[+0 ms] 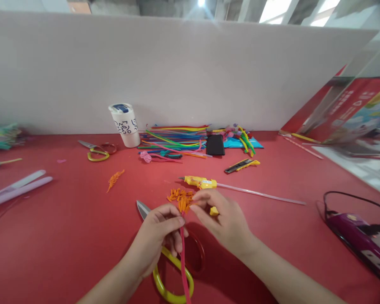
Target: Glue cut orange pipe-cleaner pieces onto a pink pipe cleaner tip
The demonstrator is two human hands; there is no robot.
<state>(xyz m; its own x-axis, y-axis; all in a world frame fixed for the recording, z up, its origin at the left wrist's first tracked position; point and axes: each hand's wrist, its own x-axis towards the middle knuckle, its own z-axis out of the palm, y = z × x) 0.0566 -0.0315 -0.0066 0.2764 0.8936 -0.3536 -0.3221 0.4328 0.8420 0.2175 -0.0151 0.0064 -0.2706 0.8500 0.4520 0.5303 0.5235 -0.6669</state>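
Note:
My left hand (160, 232) pinches a pinkish-red pipe cleaner stem (183, 257) just below a cluster of orange pipe cleaner pieces (183, 204) at its top. My right hand (223, 217) curls in from the right, thumb and index fingertips closed at the cluster's edge. Behind the cluster lies a pile of loose short orange pieces (176, 194). Large scissors (173, 297) with a yellow and a red handle lie under my left hand, partly hidden by it. A yellow glue gun (199, 182), its trigger partly hidden by my right hand, rests beyond with a long clear glue stick.
Smaller scissors (98, 155), an orange sprig (114, 180) and a white tumbler (126, 126) stand or lie left. Pipe cleaners (174, 137), a black phone (215, 145) and a utility knife (242, 165) lie toward the back panel. A purple power strip (357, 236) sits right.

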